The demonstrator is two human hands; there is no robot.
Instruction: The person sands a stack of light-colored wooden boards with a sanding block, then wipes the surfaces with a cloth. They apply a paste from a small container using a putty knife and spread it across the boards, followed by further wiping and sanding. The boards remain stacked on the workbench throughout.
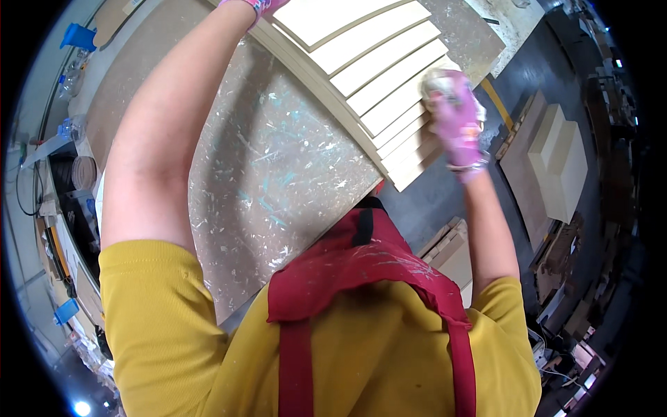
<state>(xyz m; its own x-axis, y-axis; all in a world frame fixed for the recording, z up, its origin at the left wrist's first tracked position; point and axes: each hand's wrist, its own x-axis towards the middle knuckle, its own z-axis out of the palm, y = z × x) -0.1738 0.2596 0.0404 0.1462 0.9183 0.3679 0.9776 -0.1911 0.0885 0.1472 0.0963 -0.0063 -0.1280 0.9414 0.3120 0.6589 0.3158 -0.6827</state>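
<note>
A pale cream wooden piece with several overlapping, step-like slats point(389, 83) lies on the worktable point(278, 167), its near corner jutting past the table's edge. My right hand point(460, 132), in a pink glove and smeared by motion, grips a crumpled whitish rag point(439, 82) at the right-hand ends of the slats. Up at the top edge, my left hand point(258, 5), also in a pink glove, is by the piece's far left side. Most of it is cut off by the picture's edge, so its fingers do not show.
White and teal paint specks cover the tabletop. On the floor to the right, a similar cream stepped block point(558, 160) rests on a brown board point(517, 163). Plastic bottles point(71, 128) and a blue container point(78, 36) stand at the left. My red apron point(361, 257) hangs near the table edge.
</note>
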